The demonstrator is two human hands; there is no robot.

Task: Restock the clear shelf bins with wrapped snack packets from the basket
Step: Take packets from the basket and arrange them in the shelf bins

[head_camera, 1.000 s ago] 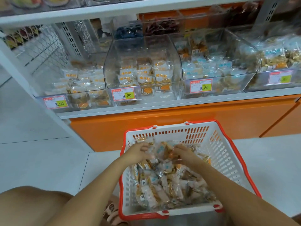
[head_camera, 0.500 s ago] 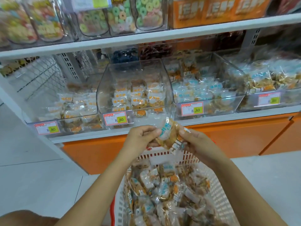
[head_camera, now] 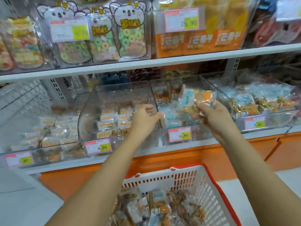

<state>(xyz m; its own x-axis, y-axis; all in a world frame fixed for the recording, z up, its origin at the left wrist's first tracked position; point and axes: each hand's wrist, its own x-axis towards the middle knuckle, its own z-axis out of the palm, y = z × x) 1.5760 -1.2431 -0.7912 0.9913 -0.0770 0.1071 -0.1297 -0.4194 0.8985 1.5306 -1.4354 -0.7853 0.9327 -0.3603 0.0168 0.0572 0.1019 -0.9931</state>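
My right hand (head_camera: 213, 116) grips a small bunch of wrapped snack packets (head_camera: 193, 98), blue-white and orange, held over the clear bin (head_camera: 216, 93) that holds blue-labelled packets. My left hand (head_camera: 144, 119) hangs at the wall between that bin and the middle clear bin (head_camera: 114, 93) of orange-labelled packets. Its fingers are loosely curled and I see nothing in them. Below, the white basket with a red rim (head_camera: 162, 178) holds several more snack packets (head_camera: 159, 207).
More clear bins stand at the far left (head_camera: 48, 128) and far right (head_camera: 263, 98) of the same shelf, each with a price tag on its front. The white upper shelf (head_camera: 146, 64) carries bagged ring sweets and orange boxes. An orange base panel (head_camera: 171, 159) runs under the bins.
Both hands rose from the basket to the shelf bins. The packets went from both hands to the right hand alone, and the left hand moved away to the left.
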